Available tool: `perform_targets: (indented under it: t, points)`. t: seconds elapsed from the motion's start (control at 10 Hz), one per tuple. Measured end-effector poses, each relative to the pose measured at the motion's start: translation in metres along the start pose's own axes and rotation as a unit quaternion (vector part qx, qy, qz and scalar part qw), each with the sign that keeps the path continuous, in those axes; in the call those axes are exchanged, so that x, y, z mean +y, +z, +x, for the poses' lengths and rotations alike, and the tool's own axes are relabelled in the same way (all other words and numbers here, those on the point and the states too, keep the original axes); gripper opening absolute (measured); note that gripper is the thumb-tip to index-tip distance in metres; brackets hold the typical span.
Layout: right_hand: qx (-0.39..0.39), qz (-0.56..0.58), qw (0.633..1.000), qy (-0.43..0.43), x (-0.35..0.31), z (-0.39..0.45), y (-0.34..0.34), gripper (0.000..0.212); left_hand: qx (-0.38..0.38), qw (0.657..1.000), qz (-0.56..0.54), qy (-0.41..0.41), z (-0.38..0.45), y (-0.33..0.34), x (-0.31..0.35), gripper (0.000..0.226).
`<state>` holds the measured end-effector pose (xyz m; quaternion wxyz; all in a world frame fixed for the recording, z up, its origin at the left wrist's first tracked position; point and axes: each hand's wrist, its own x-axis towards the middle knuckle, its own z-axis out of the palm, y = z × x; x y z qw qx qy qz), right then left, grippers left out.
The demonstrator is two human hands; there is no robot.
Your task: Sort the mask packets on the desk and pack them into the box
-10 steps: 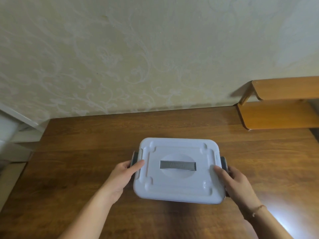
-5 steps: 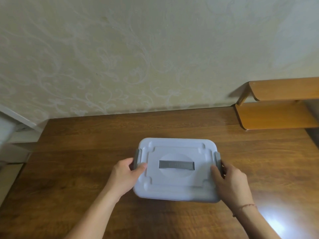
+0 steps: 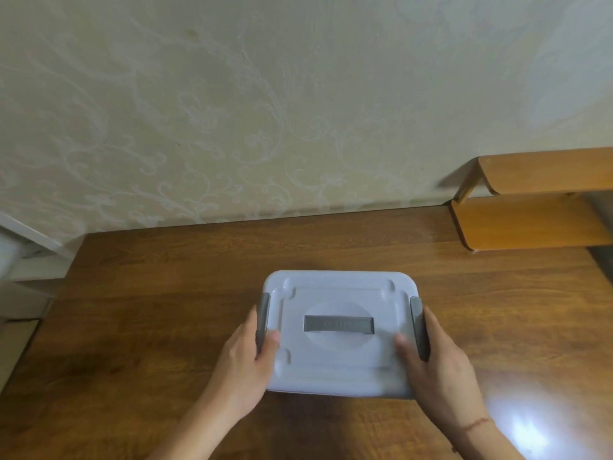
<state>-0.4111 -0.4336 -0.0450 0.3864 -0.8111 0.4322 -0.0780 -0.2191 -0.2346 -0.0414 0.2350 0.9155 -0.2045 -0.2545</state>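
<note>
- Squarely before you, the white box point(image 3: 338, 330) sits lid-on at the tabletop's point(image 3: 166, 310) middle, long axis running nine to three o'clock, grey carry handle point(image 3: 339, 325) along it.
- Its grey latches point(image 3: 262, 322) close the two short ends, one per hand, equally near.
- Your left hand point(image 3: 247, 363) grips the nine o'clock end, thumb on the lid, fingers curled round the latch.
- Your right hand point(image 3: 438, 366) grips the three o'clock end likewise.
- No mask packets show; a wooden shelf point(image 3: 530, 224) stands at two o'clock.
</note>
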Motion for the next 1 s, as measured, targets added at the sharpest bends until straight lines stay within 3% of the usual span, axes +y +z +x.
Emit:
perform_targets:
  t: [0.1, 0.2, 0.3, 0.6, 0.7, 0.9, 1.0]
  points:
    - [-0.104, 0.103, 0.989, -0.037, 0.022, -0.016, -0.009, 0.105, -0.067, 0.994, -0.049, 0.076, -0.023, -0.001, -0.019, 0.110]
    - [-0.152, 0.103, 0.983, -0.015, 0.037, -0.016, -0.010, 0.123, -0.026, 0.995, -0.053, 0.086, -0.032, 0.011, -0.032, 0.118]
    - [-0.147, 0.112, 0.982, -0.032, 0.033, -0.003, -0.010, 0.121, 0.053, 0.991, -0.076, 0.093, -0.023, 0.018, -0.029, 0.108]
    - [-0.110, 0.066, 0.991, -0.035, -0.049, 0.108, 0.007, 0.107, 0.121, 0.989, -0.065, 0.056, 0.070, -0.021, 0.016, 0.087]
    - [-0.091, 0.037, 0.995, -0.008, -0.066, 0.143, 0.014, 0.099, 0.115, 0.992, -0.043, 0.028, 0.104, -0.038, 0.033, 0.085]
    - [-0.065, -0.150, 0.986, 0.029, -0.087, 0.169, 0.014, 0.086, 0.102, 0.995, -0.015, 0.013, 0.133, -0.050, 0.038, 0.084]
    - [-0.092, -0.156, 0.982, 0.061, -0.081, 0.142, 0.019, 0.083, 0.040, 0.990, -0.138, 0.006, 0.112, -0.035, 0.022, 0.098]
